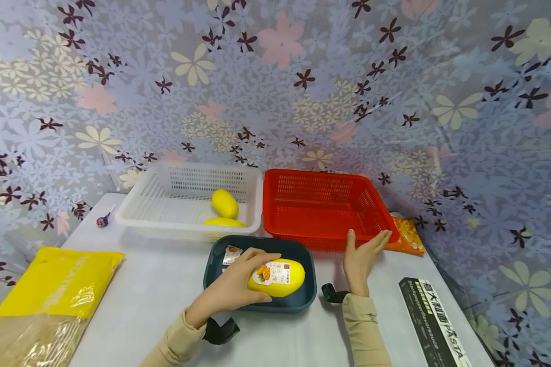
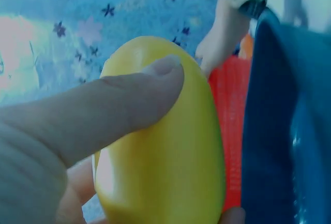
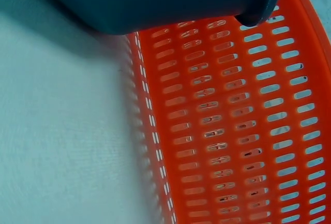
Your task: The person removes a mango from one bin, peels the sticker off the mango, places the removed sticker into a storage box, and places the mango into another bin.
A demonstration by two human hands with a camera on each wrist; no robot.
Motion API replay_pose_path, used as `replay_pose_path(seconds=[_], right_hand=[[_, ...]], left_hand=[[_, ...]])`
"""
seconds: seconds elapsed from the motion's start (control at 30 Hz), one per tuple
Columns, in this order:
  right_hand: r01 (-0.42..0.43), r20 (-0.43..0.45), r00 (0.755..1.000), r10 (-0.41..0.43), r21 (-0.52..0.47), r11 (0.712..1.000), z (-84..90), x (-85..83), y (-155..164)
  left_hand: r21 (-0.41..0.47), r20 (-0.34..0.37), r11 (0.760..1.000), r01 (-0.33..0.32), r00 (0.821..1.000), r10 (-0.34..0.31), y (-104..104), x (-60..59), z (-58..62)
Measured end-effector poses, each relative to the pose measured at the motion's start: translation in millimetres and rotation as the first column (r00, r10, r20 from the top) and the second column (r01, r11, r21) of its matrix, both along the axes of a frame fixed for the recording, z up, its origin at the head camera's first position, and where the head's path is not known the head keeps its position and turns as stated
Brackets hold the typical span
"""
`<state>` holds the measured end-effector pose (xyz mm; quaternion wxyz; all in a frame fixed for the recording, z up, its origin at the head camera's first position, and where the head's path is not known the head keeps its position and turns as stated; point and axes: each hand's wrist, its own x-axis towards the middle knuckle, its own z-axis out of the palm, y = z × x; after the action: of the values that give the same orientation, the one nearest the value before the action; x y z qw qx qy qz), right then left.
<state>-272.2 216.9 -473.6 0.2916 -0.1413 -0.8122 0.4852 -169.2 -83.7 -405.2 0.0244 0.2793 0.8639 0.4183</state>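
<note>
My left hand (image 1: 239, 283) grips a yellow mango-shaped fruit (image 1: 280, 278) with a printed label, held over the dark blue tray (image 1: 303, 300) in the middle of the table. In the left wrist view the thumb (image 2: 103, 115) lies across the yellow fruit (image 2: 170, 151). My right hand (image 1: 362, 252) rests with straight fingers against the front wall of the red basket (image 1: 323, 206). The right wrist view shows only the red basket's slotted wall (image 3: 232, 131) and the blue tray's edge (image 3: 155, 1). A white basket (image 1: 188, 196) to the left holds two more yellow fruits (image 1: 225, 204).
A yellow bag (image 1: 50, 290) lies at the table's front left. A black pasta box (image 1: 433, 321) lies at the front right. An orange packet (image 1: 408, 237) sits beside the red basket, and a small lollipop (image 1: 103, 220) beside the white one. A small packet (image 1: 231, 255) lies in the tray.
</note>
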Motion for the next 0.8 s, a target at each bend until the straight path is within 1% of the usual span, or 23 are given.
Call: replay_pose_path(seconds=[0.2,0.3,0.4,0.53,0.6,0.7,0.8], right_hand=[[-0.015,0.015,1.0,0.014,0.013,1.0,4.8,-0.3,-2.7],[-0.023,0.023,0.999,0.023,0.011,1.0,7.7,0.0,-2.2],[-0.037,0.033,0.999,0.037,-0.007,0.999,11.0,2.9,-0.7],[-0.071,0.069,0.995,0.073,-0.039,0.997,14.5,10.1,-0.1],[-0.092,0.083,0.992,0.095,-0.039,0.995,15.1,14.6,-1.1],[-0.116,0.092,0.989,0.117,-0.015,0.993,15.4,22.8,-2.7],[-0.148,0.093,0.985,0.145,0.025,0.989,15.0,32.7,-4.3]], left_hand=[[-0.056,0.018,0.998,0.026,1.0,-0.025,0.1,16.7,-5.8],[-0.061,0.059,0.997,0.045,0.997,-0.042,-2.3,26.4,-10.0],[-0.061,0.095,0.995,0.079,0.993,-0.073,-4.2,37.5,-17.5],[-0.079,0.093,0.99,0.114,0.99,-0.106,-5.1,51.7,-28.6],[-0.083,0.104,0.988,0.129,0.987,-0.121,-4.7,57.3,-32.7],[-0.082,0.118,0.983,0.162,0.981,-0.151,-3.6,63.0,-37.9],[-0.07,0.141,0.978,0.195,0.973,-0.184,-4.1,66.1,-45.1]])
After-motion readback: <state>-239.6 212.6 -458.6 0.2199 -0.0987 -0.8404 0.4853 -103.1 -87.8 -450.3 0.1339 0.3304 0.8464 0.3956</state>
